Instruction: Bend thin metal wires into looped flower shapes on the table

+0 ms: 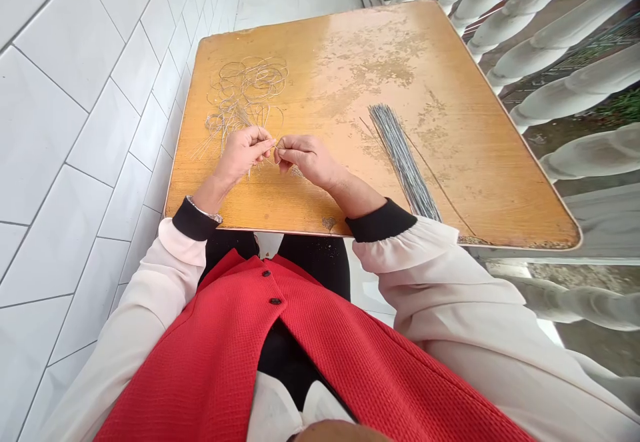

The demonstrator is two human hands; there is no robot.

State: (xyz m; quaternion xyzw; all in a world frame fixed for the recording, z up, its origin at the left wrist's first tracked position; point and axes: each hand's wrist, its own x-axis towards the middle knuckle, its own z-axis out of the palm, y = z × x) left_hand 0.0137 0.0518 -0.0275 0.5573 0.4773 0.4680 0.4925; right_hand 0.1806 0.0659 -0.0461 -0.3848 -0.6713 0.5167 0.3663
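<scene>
Close together over the near left part of the table, my left hand [249, 153] and my right hand [306, 158] are both closed in a pinch. Between their fingertips runs a thin wire [275, 148], fine and hard to follow. Just beyond my left hand lies a loose tangle of looped wire [253, 82], with some straight ends sticking out towards me. To the right of my right hand rests a bundle of straight grey wires [403, 159]. A little dark pile of small bits [296, 171] shows beside my right hand, too small to name.
The wooden table [310, 49] has a worn, peeling surface. Single thin rods [440, 182] lie alongside the bundle. A white tiled wall [95, 122] stands close on the left, and a white balustrade [545, 45] runs along the right.
</scene>
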